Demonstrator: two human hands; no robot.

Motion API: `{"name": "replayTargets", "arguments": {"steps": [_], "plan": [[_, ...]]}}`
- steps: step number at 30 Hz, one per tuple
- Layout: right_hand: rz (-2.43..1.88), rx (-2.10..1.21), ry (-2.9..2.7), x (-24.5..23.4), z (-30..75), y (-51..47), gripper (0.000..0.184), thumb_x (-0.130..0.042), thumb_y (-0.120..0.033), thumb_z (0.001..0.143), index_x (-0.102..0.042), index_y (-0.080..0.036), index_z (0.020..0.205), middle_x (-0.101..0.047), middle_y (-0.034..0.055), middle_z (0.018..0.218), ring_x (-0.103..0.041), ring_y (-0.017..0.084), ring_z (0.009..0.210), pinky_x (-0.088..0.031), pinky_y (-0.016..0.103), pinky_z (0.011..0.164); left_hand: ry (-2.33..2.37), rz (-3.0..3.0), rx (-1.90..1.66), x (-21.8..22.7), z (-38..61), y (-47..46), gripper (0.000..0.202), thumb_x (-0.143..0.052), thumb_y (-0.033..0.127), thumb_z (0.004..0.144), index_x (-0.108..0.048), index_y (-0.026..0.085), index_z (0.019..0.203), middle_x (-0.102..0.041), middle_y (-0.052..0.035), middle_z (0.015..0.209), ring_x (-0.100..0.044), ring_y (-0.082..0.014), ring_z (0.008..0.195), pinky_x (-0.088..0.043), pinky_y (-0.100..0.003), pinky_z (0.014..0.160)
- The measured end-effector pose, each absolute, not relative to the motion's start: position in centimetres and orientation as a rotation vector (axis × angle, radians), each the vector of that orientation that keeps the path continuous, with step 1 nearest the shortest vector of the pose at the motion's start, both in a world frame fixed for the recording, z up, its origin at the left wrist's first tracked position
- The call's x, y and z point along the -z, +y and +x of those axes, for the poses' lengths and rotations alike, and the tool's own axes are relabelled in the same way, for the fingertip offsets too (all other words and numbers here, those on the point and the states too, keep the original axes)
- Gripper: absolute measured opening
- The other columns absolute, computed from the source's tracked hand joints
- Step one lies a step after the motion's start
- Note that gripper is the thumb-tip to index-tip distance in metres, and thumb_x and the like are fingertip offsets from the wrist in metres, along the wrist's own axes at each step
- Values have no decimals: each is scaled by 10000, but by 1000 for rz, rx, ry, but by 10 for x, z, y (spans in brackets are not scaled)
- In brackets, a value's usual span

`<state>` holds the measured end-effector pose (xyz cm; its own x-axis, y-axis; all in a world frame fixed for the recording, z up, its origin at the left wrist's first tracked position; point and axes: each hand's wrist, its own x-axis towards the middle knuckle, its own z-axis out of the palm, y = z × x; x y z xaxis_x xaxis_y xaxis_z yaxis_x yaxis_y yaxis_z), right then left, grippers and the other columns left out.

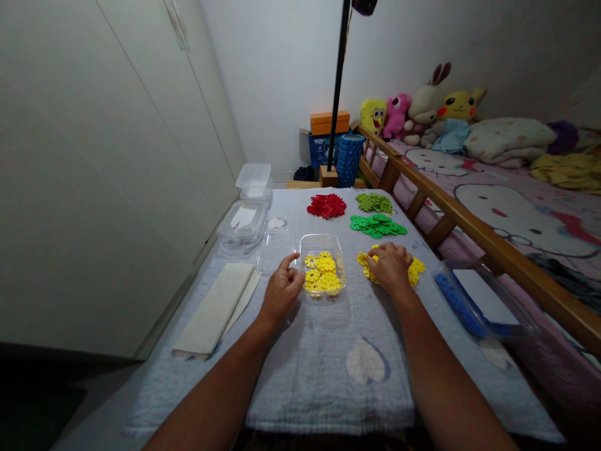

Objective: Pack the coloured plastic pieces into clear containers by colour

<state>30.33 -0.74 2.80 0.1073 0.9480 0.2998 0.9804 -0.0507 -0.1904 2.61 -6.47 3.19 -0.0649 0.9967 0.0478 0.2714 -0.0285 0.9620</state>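
Observation:
A clear plastic container (pixel 323 239) holds several yellow flower-shaped plastic pieces (pixel 323 269). My left hand (pixel 283 289) is at its left wall, index finger stretched out, the other fingers loosely curled; nothing shows in its grasp. To the right, my right hand (pixel 390 266) is over a pile of the same yellow pieces (pixel 416 270). Its fingers are bent and closed on some of them, with the fingertips partly hidden. Behind that pile lie dark green pieces (pixel 378 225) and light green pieces (pixel 374 202). A red pile (pixel 327 205) sits farther back, left of the greens.
A clear lid (pixel 277 250) lies left of the container. Clear boxes (pixel 243 220) stand at the back left, and a folded cream cloth or paper (pixel 215 308) lies in front. At right, a clear box with blue pieces (pixel 483 300) sits by the wooden bed rail (pixel 436 200).

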Motion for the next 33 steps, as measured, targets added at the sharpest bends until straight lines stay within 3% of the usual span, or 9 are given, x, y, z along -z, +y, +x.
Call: {"name": "replayTargets", "arguments": {"steps": [7, 11, 14, 19, 25, 29, 33], "plan": [[-1554, -211, -1830, -35, 296, -3, 265, -543, -297, 939, -785, -204, 886, -756, 100, 958, -632, 260, 979, -437, 407, 938, 1429, 1384, -1156, -34, 27, -65, 598, -599, 401, 856, -576, 133, 1389, -373, 105, 601, -365, -111, 538, -283, -239, 556], [-1375, -322, -1730, -46, 278, -11, 219, -571, -342, 926, -752, -220, 940, -771, 78, 965, -666, 246, 922, -488, 387, 900, 1423, 1387, -1158, -35, 27, -65, 597, -591, 388, 861, -568, 124, 1396, -376, 104, 598, -360, -112, 532, -280, -242, 552], [-1340, -341, -1721, -59, 265, -15, 192, -610, -302, 898, -717, -225, 1038, -759, 53, 935, -672, 231, 882, -488, 369, 872, 1428, 1394, -1160, -35, 27, -65, 589, -595, 377, 858, -576, 124, 1390, -386, 101, 593, -370, -113, 533, -281, -244, 553], [-1375, -273, -1979, -78, 239, -11, 45, -651, -213, 874, -687, -236, 887, -752, 37, 893, -651, 236, 937, -402, 400, 948, 1435, 1411, -1165, -34, 27, -65, 581, -587, 373, 865, -579, 120, 1388, -399, 100, 595, -385, -114, 540, -293, -245, 560], [-1493, -285, -2098, -77, 217, -2, 168, -633, -182, 893, -744, -241, 1004, -783, 73, 1033, -620, 272, 1089, -296, 470, 1058, 1427, 1398, -1157, -33, 27, -65, 577, -585, 376, 869, -576, 131, 1392, -402, 102, 597, -373, -111, 530, -287, -243, 555], [-1566, -208, -1990, -72, 239, 2, 207, -622, -215, 909, -764, -240, 1059, -777, 90, 1165, -586, 300, 1186, -321, 463, 1055, 1435, 1426, -1156, -34, 26, -65, 568, -570, 369, 881, -573, 122, 1392, -396, 98, 603, -373, -113, 546, -295, -246, 565], [-1706, -119, -1898, -65, 282, 5, 217, -600, -258, 921, -781, -239, 1039, -766, 89, 1185, -585, 309, 1161, -371, 458, 1007, 1434, 1435, -1151, -32, 26, -64, 565, -572, 370, 875, -575, 127, 1385, -376, 101, 601, -370, -114, 548, -287, -244, 565]]}}
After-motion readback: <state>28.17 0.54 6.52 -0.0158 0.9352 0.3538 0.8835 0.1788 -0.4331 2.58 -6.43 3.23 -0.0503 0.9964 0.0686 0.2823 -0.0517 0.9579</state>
